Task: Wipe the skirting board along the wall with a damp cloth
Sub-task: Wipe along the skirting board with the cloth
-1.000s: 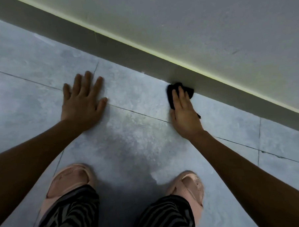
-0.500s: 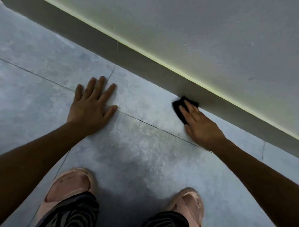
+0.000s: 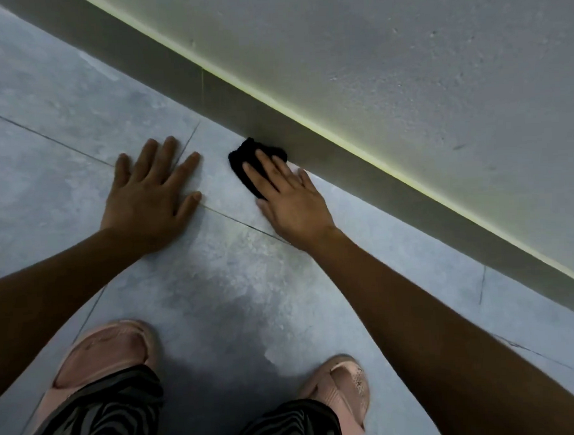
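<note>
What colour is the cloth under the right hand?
Black; the cloth shows best in the head view.

Both forearms are bare to the frame edge, with no sleeve, watch or ring visible on the left hand [image 3: 150,203] or the right hand [image 3: 291,204]. At 7 o'clock and 5 o'clock, the trouser legs [image 3: 100,419] carry a black-and-grey wavy, zebra-like stripe. The feet wear pale pink slippers [image 3: 110,350], closed over the toe; the right one appears slightly soiled, though blur limits certainty.
</note>
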`<state>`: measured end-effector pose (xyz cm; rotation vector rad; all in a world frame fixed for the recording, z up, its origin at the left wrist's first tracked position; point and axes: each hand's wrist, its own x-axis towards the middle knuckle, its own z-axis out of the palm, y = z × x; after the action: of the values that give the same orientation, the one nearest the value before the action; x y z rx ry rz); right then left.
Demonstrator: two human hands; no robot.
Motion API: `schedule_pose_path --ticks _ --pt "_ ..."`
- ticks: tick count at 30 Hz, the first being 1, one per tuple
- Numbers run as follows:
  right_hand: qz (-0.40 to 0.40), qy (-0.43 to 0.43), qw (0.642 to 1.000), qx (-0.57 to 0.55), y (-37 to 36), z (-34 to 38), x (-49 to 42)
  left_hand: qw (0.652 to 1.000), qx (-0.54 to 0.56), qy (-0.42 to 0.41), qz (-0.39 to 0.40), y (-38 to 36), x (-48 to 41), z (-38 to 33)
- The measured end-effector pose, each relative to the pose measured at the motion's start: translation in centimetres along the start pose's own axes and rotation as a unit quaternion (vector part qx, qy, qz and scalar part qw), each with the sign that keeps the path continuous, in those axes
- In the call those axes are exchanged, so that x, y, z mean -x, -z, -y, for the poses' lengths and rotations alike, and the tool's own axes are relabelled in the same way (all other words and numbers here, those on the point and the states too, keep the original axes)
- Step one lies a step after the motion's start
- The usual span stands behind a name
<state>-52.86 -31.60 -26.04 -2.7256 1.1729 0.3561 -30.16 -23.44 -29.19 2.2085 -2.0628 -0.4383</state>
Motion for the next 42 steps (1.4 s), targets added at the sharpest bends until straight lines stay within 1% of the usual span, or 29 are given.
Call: schedule_pose_path --ticks 4,7,8,10,12,14,15,18,20,22,25,28,31,33,36,40,42 --pt "-0.020 -0.078 0.995 0.065 -2.0 -2.2 6.7 1.000 -0.007 -0.004 0.005 -0.1 0.1 0.1" --pt "-0.019 -0.124 0.988 0.093 -1.8 -4.9 10.3 1.000 0.004 0.005 -0.002 -0.2 0.1 -0.3" --pt "-0.016 -0.129 0.988 0.081 -1.7 -5.1 10.8 1.000 0.009 0.006 -0.002 -0.3 0.1 -0.4" --pt "-0.018 -0.134 0.991 0.022 -1.6 -4.1 10.4 1.000 0.012 0.011 -0.003 -0.4 0.2 -0.6" --pt "-0.012 -0.171 0.984 -0.055 -1.8 -2.1 9.0 1.000 0.012 0.015 -0.003 -0.4 0.2 -0.6" --pt "-0.012 -0.200 0.974 -0.103 -1.8 -0.4 7.0 1.000 0.016 0.017 -0.005 -0.3 0.2 -0.7" --pt "-0.014 -0.190 0.976 -0.108 -1.7 0.1 6.1 1.000 0.015 0.016 -0.004 -0.2 0.1 -1.0" --pt "-0.004 -0.112 0.988 -0.109 -1.1 1.3 3.0 1.000 0.015 0.027 -0.003 -0.1 0.2 -1.2" --pt "-0.002 -0.110 0.988 -0.110 -1.2 1.3 2.2 0.999 0.014 0.032 0.008 0.1 0.2 -1.4" --pt "-0.015 -0.134 0.985 -0.110 -1.7 0.7 2.8 0.999 0.017 0.027 0.023 0.5 0.0 -1.3" --pt "-0.035 -0.189 0.976 -0.101 -2.7 -1.6 6.2 0.999 -0.007 0.023 0.039 1.2 0.2 0.0" --pt "-0.011 -0.247 0.966 -0.080 -3.1 -3.7 8.8 0.997 -0.036 0.039 0.062 1.9 0.4 3.0" --pt "0.001 -0.282 0.954 -0.106 -2.7 -2.5 8.0 0.994 -0.063 0.024 0.088 2.0 0.5 4.6" --pt "-0.002 -0.276 0.953 -0.123 -2.3 -0.9 6.4 0.994 -0.060 0.033 0.079 1.6 0.6 4.3" --pt "-0.001 -0.228 0.967 -0.118 -1.4 1.4 3.6 0.996 -0.054 0.032 0.067 1.4 0.7 3.7" --pt "0.022 -0.156 0.981 -0.117 -0.1 4.8 -1.8 0.996 -0.042 0.042 0.061 1.4 0.9 3.7" --pt "0.024 -0.135 0.983 -0.123 0.0 5.2 -2.7 0.997 -0.041 0.031 0.055 1.3 1.1 3.6"
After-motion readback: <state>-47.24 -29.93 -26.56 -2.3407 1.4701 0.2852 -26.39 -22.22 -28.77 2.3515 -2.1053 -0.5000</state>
